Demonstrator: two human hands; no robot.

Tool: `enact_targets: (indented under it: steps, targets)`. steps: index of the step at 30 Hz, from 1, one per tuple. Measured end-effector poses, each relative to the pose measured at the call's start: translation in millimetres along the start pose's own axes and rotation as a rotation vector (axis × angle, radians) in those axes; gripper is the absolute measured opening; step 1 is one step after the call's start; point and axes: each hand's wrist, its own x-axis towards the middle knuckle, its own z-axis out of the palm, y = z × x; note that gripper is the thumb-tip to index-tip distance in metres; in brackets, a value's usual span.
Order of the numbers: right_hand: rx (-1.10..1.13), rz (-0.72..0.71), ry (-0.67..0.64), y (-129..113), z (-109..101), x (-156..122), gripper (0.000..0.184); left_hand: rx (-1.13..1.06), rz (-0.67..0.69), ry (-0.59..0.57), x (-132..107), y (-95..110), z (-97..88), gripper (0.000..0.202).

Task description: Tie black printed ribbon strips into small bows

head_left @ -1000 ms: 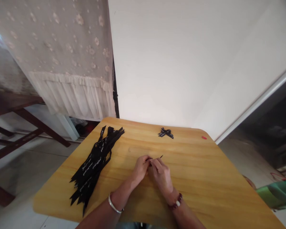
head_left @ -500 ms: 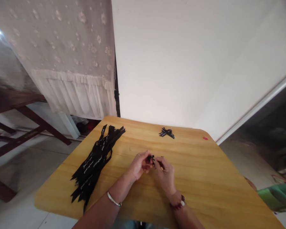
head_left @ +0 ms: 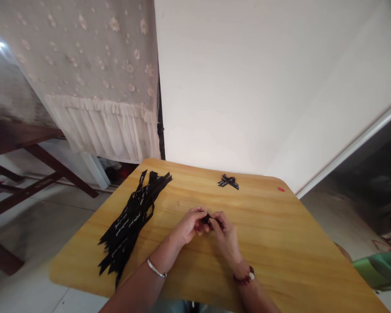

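Note:
Between my two hands, over the middle of the table, is a small bunched piece of black ribbon (head_left: 206, 218). My left hand (head_left: 192, 224) pinches it from the left with thumb and fingers. From the right, my right hand (head_left: 224, 230) grips its other side, the fingertips close to those of the left. Most of this ribbon is hidden by the fingers. A pile of black ribbon strips (head_left: 130, 221) with white lettering lies left of my hands. Beyond them, near the table's back edge, rests a tied black bow (head_left: 228, 181) with white lettering.
The wooden table (head_left: 273, 243) has rounded corners and stands against a white wall panel (head_left: 221, 87). A small red object (head_left: 281, 189) lies at its far right corner. To the left are a floral curtain (head_left: 104, 78) and dark wooden furniture (head_left: 48, 161).
My fingers have closed in tighter around the black ribbon, the left thumb now pressing across it. The pile and the tied bow stay where they were.

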Motion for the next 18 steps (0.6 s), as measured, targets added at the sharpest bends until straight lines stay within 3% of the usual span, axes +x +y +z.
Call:
enact_targets:
  steps: [9,18]
  targets:
    - [0.062,0.004,-0.031,2.5,0.5,-0.9,0.009,-0.033,-0.039,0.098,-0.4,5.2,-3.1,0.015]
    - [0.084,0.018,-0.006,4.4,-1.0,-1.5,0.009,-0.236,-0.100,0.044,-3.2,8.0,-4.6,0.005]
